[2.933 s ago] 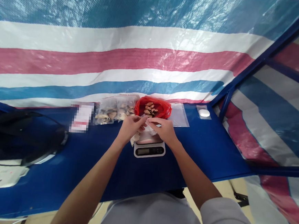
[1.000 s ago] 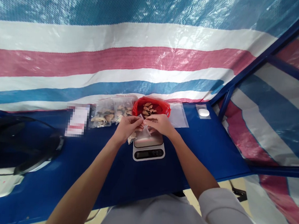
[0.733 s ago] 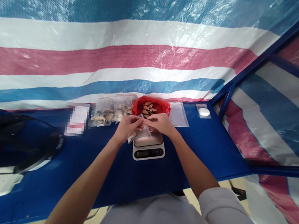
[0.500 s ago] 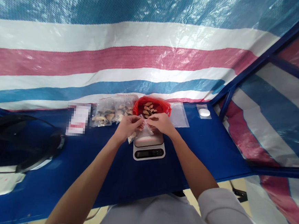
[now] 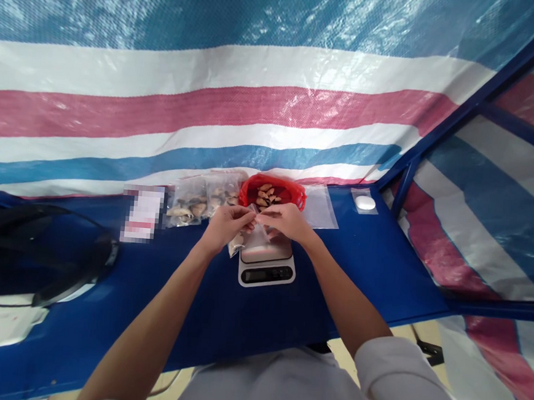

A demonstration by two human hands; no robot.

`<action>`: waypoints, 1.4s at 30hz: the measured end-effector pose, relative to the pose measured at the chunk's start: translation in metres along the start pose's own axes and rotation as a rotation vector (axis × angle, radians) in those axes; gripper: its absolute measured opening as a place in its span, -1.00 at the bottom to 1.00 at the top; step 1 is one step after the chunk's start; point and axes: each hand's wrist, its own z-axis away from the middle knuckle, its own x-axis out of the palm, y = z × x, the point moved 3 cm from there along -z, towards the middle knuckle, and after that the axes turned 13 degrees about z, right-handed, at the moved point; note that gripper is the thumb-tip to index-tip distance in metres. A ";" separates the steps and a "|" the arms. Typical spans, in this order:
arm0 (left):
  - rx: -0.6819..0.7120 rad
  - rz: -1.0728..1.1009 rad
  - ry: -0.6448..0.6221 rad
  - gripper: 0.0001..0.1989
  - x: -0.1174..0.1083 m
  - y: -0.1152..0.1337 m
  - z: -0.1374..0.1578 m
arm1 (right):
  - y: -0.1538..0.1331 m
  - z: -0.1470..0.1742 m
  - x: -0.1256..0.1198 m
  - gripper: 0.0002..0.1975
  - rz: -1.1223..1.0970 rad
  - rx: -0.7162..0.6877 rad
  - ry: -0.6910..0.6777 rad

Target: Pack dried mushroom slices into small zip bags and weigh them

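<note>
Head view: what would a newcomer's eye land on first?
The striped sheet fills the top of the view, behind the blue table. Near its far edge sits a bright red bag, just beyond the left hand and right hand pinching a clear bag over the scale.

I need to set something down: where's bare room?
Bare table lies between right forearm and white oval, and between left forearm and power strip. Crowded: the back, from filled bags past red bag to flat bag, and around left hand, right hand and scale.

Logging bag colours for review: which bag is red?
The open red bag beyond the scale, holding brown pieces; the other bags are clear plastic.
</note>
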 end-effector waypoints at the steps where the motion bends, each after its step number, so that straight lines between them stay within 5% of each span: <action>1: 0.002 -0.010 -0.006 -0.59 0.001 0.000 0.000 | 0.000 0.000 0.000 -0.72 0.027 -0.008 0.003; 10: 0.002 -0.082 -0.053 -0.61 0.003 0.003 0.000 | 0.004 -0.003 -0.003 -0.75 0.001 0.034 0.046; 16: 0.035 -0.145 0.032 -0.70 -0.010 0.003 0.000 | 0.017 -0.004 -0.013 -0.75 -0.083 0.072 0.139; 26: 0.080 -0.411 0.060 -0.64 0.004 0.028 0.006 | -0.005 -0.003 -0.012 -0.80 0.210 -0.082 0.182; 35: 0.104 -0.394 0.093 -0.78 0.009 0.015 -0.001 | -0.008 0.006 -0.006 -0.77 0.177 -0.011 0.056; 42: 0.112 -0.434 0.106 -0.79 0.009 0.024 0.003 | -0.012 0.002 -0.011 -0.82 0.145 -0.007 0.116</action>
